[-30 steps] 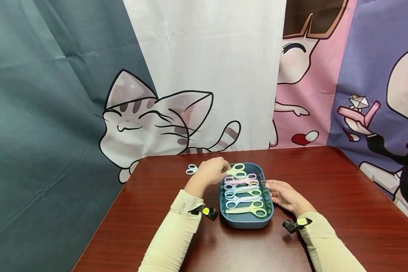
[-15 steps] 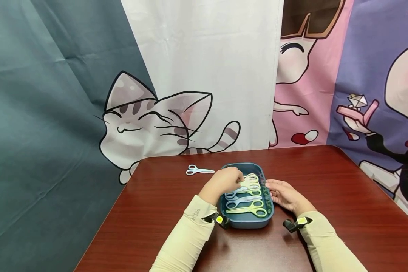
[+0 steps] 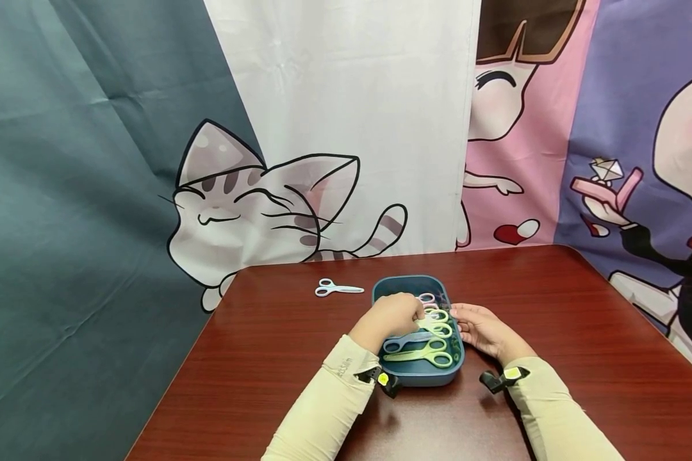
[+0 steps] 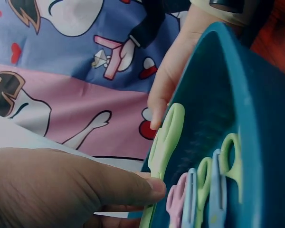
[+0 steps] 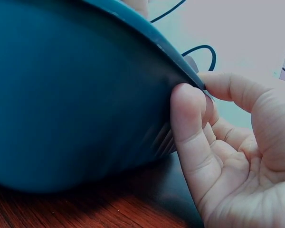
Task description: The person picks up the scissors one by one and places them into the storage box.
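My left hand [image 3: 393,315] is over the blue basket [image 3: 383,282] and pinches a pair of pale green scissors [image 4: 167,142] between thumb and fingers. Their handle loops point to the right; the hand covers the blades. Below it in the basket lie a blue pair of scissors [image 3: 400,343] and a yellow-green pair [image 3: 432,353]. Pink scissors [image 3: 427,298] show just beyond the hand, others partly hidden. At the basket's right side, my right hand [image 3: 487,331] holds the rim, with the thumb [image 5: 187,111] against the outer wall and the index finger [image 5: 228,88] at the edge.
A light blue pair of scissors [image 3: 339,289] lies on the reddish-brown table [image 3: 254,358], left of the basket's far end. Behind the table hangs a cartoon-printed curtain [image 3: 357,115].
My left hand has brought the pale green scissors from the basket's far end towards me, over the other scissors. The light blue scissors on the table came into full view. The right hand stays put.
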Demonstrator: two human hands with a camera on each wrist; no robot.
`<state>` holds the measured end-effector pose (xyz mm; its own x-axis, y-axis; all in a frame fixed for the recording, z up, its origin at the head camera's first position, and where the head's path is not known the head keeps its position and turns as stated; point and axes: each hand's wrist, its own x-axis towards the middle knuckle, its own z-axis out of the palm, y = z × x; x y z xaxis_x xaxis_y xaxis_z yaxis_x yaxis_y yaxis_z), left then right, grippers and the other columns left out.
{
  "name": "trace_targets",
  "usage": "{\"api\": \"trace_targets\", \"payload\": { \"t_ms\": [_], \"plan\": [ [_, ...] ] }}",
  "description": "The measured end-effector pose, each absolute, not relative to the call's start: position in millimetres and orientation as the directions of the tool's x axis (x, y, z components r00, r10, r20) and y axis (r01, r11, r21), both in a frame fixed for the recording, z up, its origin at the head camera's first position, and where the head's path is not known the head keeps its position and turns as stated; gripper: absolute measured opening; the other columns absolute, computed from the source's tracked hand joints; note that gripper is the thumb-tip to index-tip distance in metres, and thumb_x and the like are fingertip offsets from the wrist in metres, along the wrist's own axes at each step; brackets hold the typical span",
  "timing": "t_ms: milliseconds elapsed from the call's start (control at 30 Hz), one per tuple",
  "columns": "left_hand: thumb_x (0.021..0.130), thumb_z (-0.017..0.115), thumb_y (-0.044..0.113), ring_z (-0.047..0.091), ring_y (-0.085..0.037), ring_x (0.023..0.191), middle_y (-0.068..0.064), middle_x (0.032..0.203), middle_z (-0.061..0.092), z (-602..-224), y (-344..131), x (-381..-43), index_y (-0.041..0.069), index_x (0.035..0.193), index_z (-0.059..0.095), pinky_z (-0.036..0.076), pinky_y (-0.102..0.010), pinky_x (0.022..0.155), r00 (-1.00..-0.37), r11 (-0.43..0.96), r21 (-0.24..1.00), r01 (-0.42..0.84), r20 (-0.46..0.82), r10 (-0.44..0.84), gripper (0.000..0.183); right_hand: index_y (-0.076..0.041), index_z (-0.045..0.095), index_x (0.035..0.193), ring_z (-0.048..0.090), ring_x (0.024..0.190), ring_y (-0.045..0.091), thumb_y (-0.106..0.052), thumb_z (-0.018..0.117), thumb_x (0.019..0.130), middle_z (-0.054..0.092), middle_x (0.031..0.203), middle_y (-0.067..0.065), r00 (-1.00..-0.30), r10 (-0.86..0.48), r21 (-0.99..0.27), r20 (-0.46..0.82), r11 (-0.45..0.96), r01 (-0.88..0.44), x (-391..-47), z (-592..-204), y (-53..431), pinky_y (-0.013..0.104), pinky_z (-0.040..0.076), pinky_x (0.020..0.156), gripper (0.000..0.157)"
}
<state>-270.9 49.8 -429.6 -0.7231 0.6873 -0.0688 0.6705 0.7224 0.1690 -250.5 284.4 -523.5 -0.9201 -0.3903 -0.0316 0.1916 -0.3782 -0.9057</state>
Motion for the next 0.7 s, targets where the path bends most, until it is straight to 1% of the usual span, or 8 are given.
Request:
{"api": "trace_targets", "payload": {
  "t_ms": [133,333,567,700],
  "plan": [
    [0.091,0.064,0.005,0.009,-0.013,0.056,0.005,0.062,0.012,-433,53,-270,0.019,0.060,0.028,0.007,-0.027,0.053,-0.710,0.714,0.186,0.675,-0.100,0.697,0.049,-0.012,0.063,0.106,0.065,0.075,0.006,-0.003,0.041,0.107,0.069,0.088,-0.003,-0.921,-0.387,-0.907,-0.033,-0.377,0.191,-251,-524,285,0.016,0.058,0.065,0.024],
    [0.091,0.068,0.008,0.008,-0.011,0.058,0.006,0.063,0.011,-439,55,-269,0.019,0.060,0.026,0.008,-0.025,0.055,-0.710,0.720,0.175,0.671,-0.126,0.693,0.054,-0.012,0.064,0.105,0.064,0.074,0.006,-0.003,0.041,0.107,0.069,0.088,-0.003,-0.928,-0.368,-0.910,-0.049,-0.366,0.193,-251,-523,285,0.017,0.058,0.064,0.025],
    [0.088,0.064,0.001,0.008,-0.010,0.055,0.006,0.061,0.011,-452,58,-270,0.018,0.058,0.027,0.008,-0.023,0.052,-0.713,0.726,0.179,0.664,-0.143,0.687,0.051,-0.010,0.065,0.106,0.065,0.074,0.006,-0.003,0.041,0.107,0.070,0.089,-0.002,-0.918,-0.396,-0.904,-0.026,-0.382,0.190,-250,-523,286,0.017,0.058,0.065,0.025],
    [0.086,0.065,-0.001,0.007,-0.010,0.054,0.006,0.060,0.011,-457,60,-270,0.018,0.056,0.027,0.007,-0.022,0.050,-0.718,0.730,0.147,0.668,-0.133,0.684,0.051,-0.009,0.065,0.107,0.065,0.074,0.006,-0.003,0.041,0.107,0.071,0.090,-0.002,-0.910,-0.415,-0.902,-0.005,-0.392,0.183,-250,-523,287,0.017,0.058,0.066,0.025]
  ]
}}
